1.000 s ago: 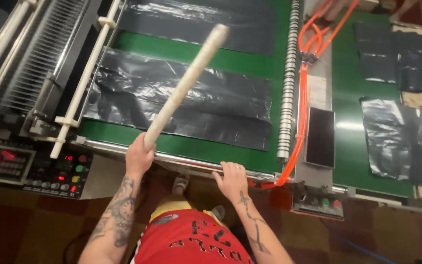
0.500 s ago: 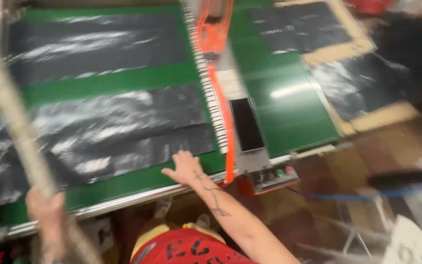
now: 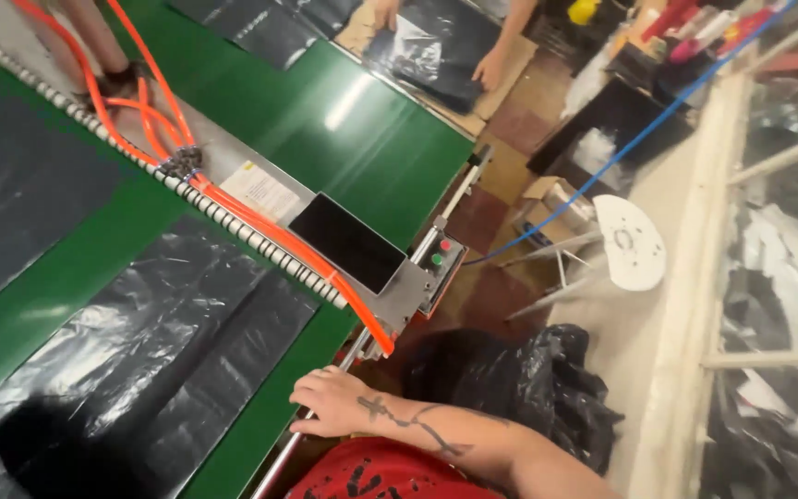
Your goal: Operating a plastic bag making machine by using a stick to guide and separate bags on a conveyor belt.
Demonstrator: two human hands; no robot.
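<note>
My right hand [image 3: 330, 402] lies at the near edge of the green conveyor table [image 3: 66, 277], its fingers curled over the metal edge rail [image 3: 279, 457]. Flat black plastic bags [image 3: 140, 370] lie on the belt just left of the hand. My tattooed forearm runs back to my red shirt [image 3: 371, 476]. My left hand is out of view.
Orange hoses [image 3: 233, 212] run along a roller bar beside a black panel [image 3: 348, 242] and a control box with red and green buttons [image 3: 441, 259]. A heap of black bags [image 3: 510, 379] lies on the floor by a white stool [image 3: 630, 242]. Another person's hand [image 3: 487, 69] presses bags at the far end.
The view has swung to the right. My left hand and the long pale rod it held have left the view. My right hand stays at the table's edge.
</note>
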